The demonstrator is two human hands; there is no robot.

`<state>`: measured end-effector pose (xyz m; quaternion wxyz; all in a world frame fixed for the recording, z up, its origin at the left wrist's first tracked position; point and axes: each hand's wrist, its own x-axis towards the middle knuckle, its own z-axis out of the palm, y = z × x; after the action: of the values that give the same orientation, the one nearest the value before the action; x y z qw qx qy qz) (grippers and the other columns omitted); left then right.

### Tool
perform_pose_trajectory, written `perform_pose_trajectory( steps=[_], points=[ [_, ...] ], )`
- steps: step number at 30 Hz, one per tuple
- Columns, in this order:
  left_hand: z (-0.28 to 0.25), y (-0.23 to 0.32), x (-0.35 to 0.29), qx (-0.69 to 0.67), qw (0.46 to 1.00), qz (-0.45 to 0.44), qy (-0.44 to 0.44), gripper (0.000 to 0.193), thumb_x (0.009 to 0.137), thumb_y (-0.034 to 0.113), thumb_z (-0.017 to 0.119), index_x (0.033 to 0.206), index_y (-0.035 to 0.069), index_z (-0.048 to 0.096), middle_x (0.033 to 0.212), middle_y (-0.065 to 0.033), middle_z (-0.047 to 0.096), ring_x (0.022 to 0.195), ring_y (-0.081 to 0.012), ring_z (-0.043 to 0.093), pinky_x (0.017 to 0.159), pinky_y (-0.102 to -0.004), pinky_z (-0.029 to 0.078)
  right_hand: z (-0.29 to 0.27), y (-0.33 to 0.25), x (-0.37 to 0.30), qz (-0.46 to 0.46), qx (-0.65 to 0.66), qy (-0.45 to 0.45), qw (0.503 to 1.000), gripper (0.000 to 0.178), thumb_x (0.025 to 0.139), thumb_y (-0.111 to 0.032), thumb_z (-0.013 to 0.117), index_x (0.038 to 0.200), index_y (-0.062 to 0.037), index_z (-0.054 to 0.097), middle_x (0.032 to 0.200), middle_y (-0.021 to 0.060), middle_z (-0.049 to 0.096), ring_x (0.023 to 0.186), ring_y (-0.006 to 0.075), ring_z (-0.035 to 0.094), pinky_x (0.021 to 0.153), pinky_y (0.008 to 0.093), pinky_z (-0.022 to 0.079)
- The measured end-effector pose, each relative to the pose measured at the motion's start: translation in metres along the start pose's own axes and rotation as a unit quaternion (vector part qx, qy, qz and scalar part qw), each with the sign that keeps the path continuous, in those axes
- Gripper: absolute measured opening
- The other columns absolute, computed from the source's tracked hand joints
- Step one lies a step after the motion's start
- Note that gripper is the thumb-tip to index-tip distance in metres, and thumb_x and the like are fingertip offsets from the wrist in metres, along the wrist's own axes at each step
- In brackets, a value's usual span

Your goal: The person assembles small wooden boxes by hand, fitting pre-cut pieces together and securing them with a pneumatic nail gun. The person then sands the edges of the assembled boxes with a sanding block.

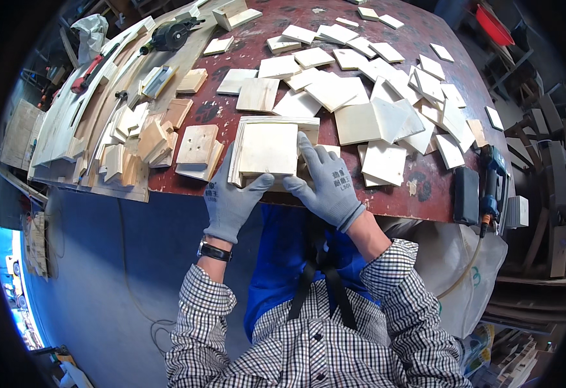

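Checked shirt (276, 365) nearest; beyond it, gripping a squarish wooden piece (268, 149) between gloved left hand (228, 197) and right hand (331, 184), equally near, straight ahead over the red table (393, 198), no long axis evident.

Grey gloved fingers (308, 152), cream wood (268, 149), maroon tabletop (415, 39), black-white checked shirt (289, 355), blue cloth (271, 278), perhaps blue-black tool (490, 184)
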<state>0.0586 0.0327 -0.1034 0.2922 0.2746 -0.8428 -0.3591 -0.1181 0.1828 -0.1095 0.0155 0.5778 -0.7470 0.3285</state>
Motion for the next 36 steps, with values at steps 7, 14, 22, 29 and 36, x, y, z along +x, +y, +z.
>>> perform_pose_trajectory(
  steps=[7, 14, 22, 29, 36],
  points=[
    [0.017, -0.012, -0.002, -0.080, 0.986, 0.086, 0.115, 0.092, 0.082, 0.047, 0.092, 0.150, -0.002, 0.054, 0.153, -0.0200, 0.056, 0.141, -0.0303, 0.057, 0.116, -0.0422, 0.050, -0.003, -0.002, 0.000, 0.025, 0.028, -0.011, 0.999, 0.089, 0.100, -0.058, 0.064, 0.161, 0.0019, 0.040, 0.118, 0.0198, 0.063, 0.102, 0.0352, 0.063, 0.089, 0.0486, 0.048],
    [0.000, -0.007, 0.009, 0.017, 0.991, 0.132, 0.022, 0.082, 0.081, 0.034, 0.094, 0.148, 0.002, 0.060, 0.157, -0.0202, 0.056, 0.151, -0.0330, 0.048, 0.122, -0.0445, 0.045, 0.000, 0.001, -0.001, 0.017, 0.025, 0.012, 0.999, 0.090, 0.099, -0.059, 0.064, 0.160, 0.0032, 0.041, 0.120, 0.0205, 0.063, 0.103, 0.0372, 0.063, 0.092, 0.0505, 0.048],
    [0.003, 0.000, 0.005, -0.097, 0.994, 0.045, 0.024, 0.060, 0.080, 0.019, 0.095, 0.132, 0.002, 0.070, 0.156, -0.0319, 0.051, 0.150, -0.0407, 0.048, 0.119, -0.0478, 0.047, -0.006, -0.010, 0.001, 0.055, 0.044, 0.018, 0.997, 0.087, 0.099, -0.060, 0.065, 0.156, 0.0039, 0.046, 0.115, 0.0251, 0.069, 0.102, 0.0390, 0.068, 0.092, 0.0512, 0.049],
    [0.004, -0.003, 0.003, -0.040, 0.995, 0.085, 0.032, 0.061, 0.082, 0.022, 0.095, 0.134, 0.005, 0.069, 0.157, -0.0311, 0.051, 0.146, -0.0401, 0.053, 0.118, -0.0474, 0.049, -0.001, -0.011, -0.002, 0.057, 0.026, 0.014, 0.998, 0.086, 0.100, -0.057, 0.064, 0.158, 0.0031, 0.044, 0.113, 0.0227, 0.068, 0.099, 0.0367, 0.066, 0.090, 0.0474, 0.047],
    [0.000, 0.001, 0.010, -0.039, 0.995, 0.085, 0.022, 0.054, 0.088, 0.022, 0.092, 0.131, 0.001, 0.067, 0.137, -0.0134, 0.069, 0.131, -0.0232, 0.064, 0.113, -0.0389, 0.052, 0.002, -0.004, 0.002, 0.059, 0.070, 0.005, 0.996, 0.090, 0.100, -0.062, 0.062, 0.159, 0.0022, 0.043, 0.118, 0.0251, 0.069, 0.108, 0.0402, 0.067, 0.095, 0.0513, 0.049]
  ],
)
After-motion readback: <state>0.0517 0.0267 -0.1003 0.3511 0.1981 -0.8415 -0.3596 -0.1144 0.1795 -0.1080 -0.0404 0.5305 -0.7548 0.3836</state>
